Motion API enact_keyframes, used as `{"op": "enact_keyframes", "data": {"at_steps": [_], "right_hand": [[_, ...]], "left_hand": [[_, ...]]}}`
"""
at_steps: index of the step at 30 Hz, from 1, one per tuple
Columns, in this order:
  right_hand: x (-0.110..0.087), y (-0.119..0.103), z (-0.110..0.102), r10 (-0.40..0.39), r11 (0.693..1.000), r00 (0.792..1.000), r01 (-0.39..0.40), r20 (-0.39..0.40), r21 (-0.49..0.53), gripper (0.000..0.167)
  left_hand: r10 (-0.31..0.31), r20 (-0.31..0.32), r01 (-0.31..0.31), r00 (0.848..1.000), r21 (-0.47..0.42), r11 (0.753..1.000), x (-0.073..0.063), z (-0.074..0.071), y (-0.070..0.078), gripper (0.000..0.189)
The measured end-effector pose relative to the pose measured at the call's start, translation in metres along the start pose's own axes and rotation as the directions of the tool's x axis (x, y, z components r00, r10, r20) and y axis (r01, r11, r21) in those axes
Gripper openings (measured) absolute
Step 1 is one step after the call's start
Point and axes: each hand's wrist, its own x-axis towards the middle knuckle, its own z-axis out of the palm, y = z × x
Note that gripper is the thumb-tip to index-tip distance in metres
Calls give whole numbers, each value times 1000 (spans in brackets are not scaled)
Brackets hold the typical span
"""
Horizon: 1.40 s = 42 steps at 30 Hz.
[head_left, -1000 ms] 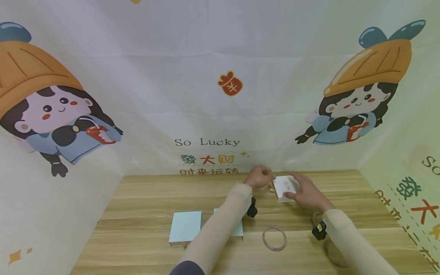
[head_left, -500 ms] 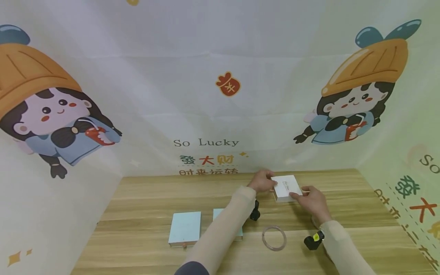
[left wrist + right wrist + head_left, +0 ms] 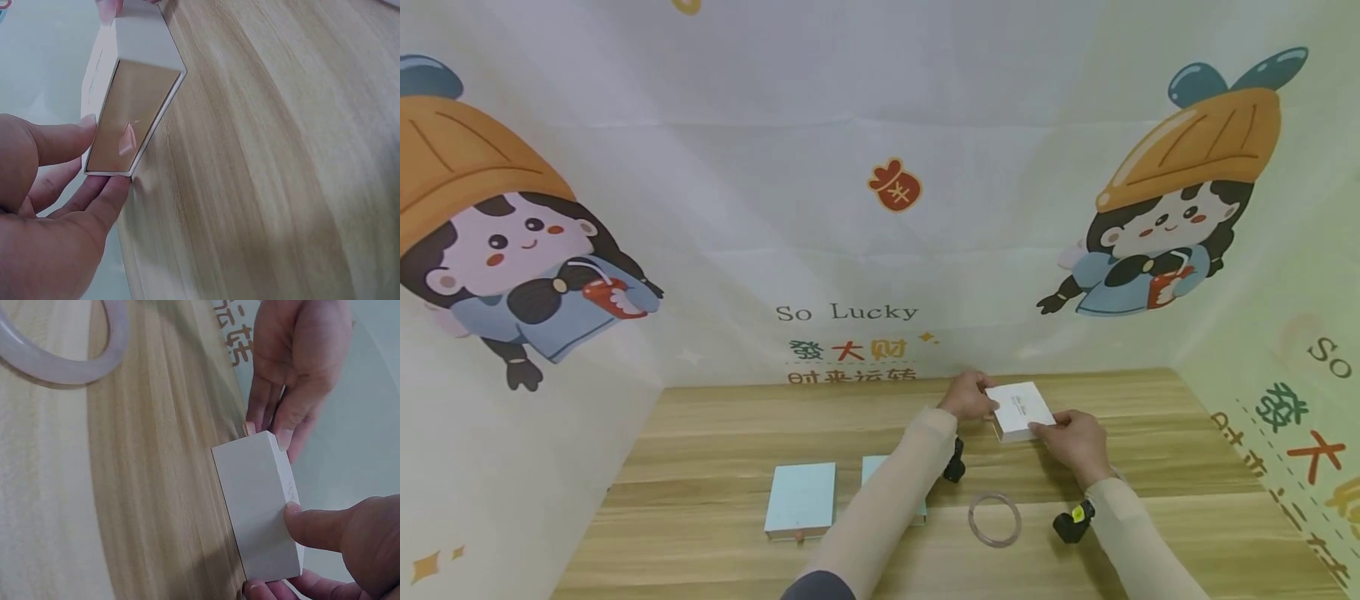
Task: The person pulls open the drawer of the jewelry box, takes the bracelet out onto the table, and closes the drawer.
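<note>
A small white slide-out drawer box (image 3: 1020,407) with printed lettering on its lid sits near the back edge of the table. My left hand (image 3: 967,396) holds its left end, thumb on the lid and fingers at the far side. In the left wrist view, a brown drawer front (image 3: 128,112) with a pink ribbon tab (image 3: 127,141) shows at that end, flush in the sleeve. At the opposite end, my right hand (image 3: 1078,442) grips the box, thumb on the lid and fingers round the end (image 3: 272,589).
A pale translucent bangle (image 3: 996,544) lies on the wooden table (image 3: 700,433), in front of the box. Two light-blue boxes stand left: one (image 3: 801,497) fully seen, the other (image 3: 874,467) partly behind my left forearm. A printed cloth backdrop (image 3: 737,275) rises behind the table.
My right hand has drawn back from across the lid to the box's right end and gripped it. My left hand has closed onto the left end. Rings beside my right forearm are now hidden.
</note>
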Motion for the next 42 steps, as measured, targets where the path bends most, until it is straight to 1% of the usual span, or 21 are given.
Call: {"op": "enact_keyframes", "data": {"at_steps": [2,7,10,12,15,18,20,22,24,26,29,31,32,33,36,38,39,40,42], "right_hand": [[2,0,1,5,999,1000,-5,-2,37,55],[9,2,3,-5,994,1000,4,10,109,53],[13,3,1,-32,994,999,30,16,109,52],[17,4,0,-57,995,998,55,20,87,51],[24,7,-2,-119,992,992,118,40,43,49],[31,11,-4,-188,982,979,187,83,22,47],[35,13,-5,-228,974,967,227,112,25,47],[39,15,-6,-254,967,957,252,137,35,46],[43,16,-7,-273,962,949,270,161,41,46],[45,16,-7,-280,960,942,274,188,57,46],[47,14,-6,-287,958,931,279,226,71,46],[49,12,-4,-298,955,924,289,238,74,45],[50,11,-3,-299,954,924,291,238,66,45],[51,10,-2,-304,952,922,299,238,57,44],[55,8,1,-312,949,921,314,232,33,41],[57,6,2,-311,949,921,315,233,18,41],[58,5,2,-313,948,920,318,235,15,41],[58,4,2,-311,948,921,317,236,14,41],[59,3,3,-303,951,923,309,238,11,41]], "left_hand": [[-14,-10,14,1000,-7,1000,-2,-2,-1,37],[-43,-49,44,998,22,999,-5,-6,-4,33],[-40,-60,44,997,64,997,-6,-8,-6,28],[-24,-61,29,998,82,996,-7,-8,-7,24],[-3,-70,11,998,113,993,-12,-9,-6,36],[0,-77,12,997,148,989,-18,-8,-4,50],[12,-82,3,997,186,983,-22,-7,-3,54],[28,-74,-11,997,213,977,-25,-5,-2,59],[61,-76,-38,995,275,961,-28,-2,-2,57],[58,-81,-32,995,293,956,-32,0,-1,47],[43,-105,-9,994,303,953,-38,4,1,24],[32,-124,5,992,285,959,-42,7,3,25],[59,-140,-14,988,306,952,-40,11,-1,27],[66,-147,-18,987,306,952,-43,12,0,29],[53,-167,0,985,306,952,-47,15,3,32],[20,-172,34,985,306,951,-49,17,6,35],[-17,-167,66,986,291,954,-54,15,12,36],[-36,-171,86,985,295,952,-55,16,13,38],[-54,-174,106,983,307,946,-57,17,16,42]]}}
